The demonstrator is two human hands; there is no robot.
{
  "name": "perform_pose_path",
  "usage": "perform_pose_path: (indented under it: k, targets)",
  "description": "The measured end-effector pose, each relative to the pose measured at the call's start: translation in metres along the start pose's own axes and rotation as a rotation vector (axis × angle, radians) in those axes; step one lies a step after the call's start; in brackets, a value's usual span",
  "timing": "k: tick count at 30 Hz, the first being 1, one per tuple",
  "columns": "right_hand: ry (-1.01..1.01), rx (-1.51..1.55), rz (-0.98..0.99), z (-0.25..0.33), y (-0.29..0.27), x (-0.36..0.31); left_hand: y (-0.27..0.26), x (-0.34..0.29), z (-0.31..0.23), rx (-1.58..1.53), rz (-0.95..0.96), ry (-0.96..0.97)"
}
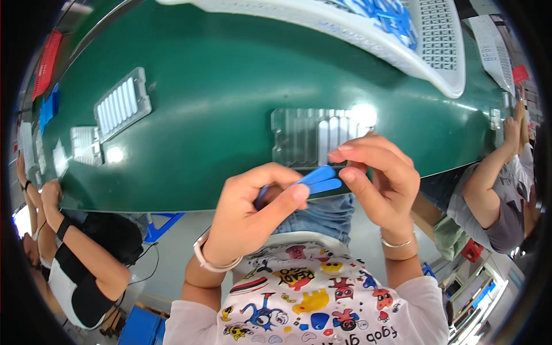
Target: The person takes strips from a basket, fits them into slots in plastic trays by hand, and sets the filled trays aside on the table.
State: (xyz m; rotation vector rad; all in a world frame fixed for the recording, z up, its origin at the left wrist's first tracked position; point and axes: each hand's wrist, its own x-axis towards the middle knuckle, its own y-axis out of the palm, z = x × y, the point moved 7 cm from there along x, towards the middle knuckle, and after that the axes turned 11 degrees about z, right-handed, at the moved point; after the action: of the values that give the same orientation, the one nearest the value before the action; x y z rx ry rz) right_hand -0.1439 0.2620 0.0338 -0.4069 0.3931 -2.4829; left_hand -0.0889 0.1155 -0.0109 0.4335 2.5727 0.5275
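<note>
Nearest, my left hand point(247, 210) pinches blue strips point(323, 179), this side of the clear tray point(296, 135); my right hand point(385, 178), thumb and fingers parted and empty, hovers by their tips. The green table's point(207, 115) near edge runs before the tray, its surface stretching left; beyond sits a white basket point(441, 46).

Just right of the frame's centre, smooth blue strips point(319, 174) with rounded ends, held in a small bunch, slightly fanned and sloping gently up toward the right.
</note>
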Motion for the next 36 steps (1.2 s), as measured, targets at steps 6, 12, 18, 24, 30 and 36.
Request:
perform_pose_path:
  k: [6,12,18,24,30,36]
  targets:
    - [0.208,0.272,0.009,-0.015,0.002,-0.010,-0.003,0.002,0.002,0.013,-0.116,0.099]
    - [0.249,0.554,0.012,-0.017,0.007,-0.013,-0.009,-0.001,0.001,0.082,-0.118,0.160]
    - [0.236,0.582,-0.037,-0.016,0.009,-0.013,-0.009,0.002,0.008,-0.066,-0.124,0.101]
    - [0.184,0.550,-0.023,-0.013,0.017,-0.010,-0.012,0.001,0.009,-0.064,-0.158,0.160]
    - [0.055,0.291,0.065,-0.002,0.015,-0.003,-0.014,-0.002,0.009,-0.045,-0.093,0.174]
    - [0.072,0.179,-0.084,-0.003,-0.017,0.009,-0.026,-0.010,0.008,-0.166,-0.193,0.149]
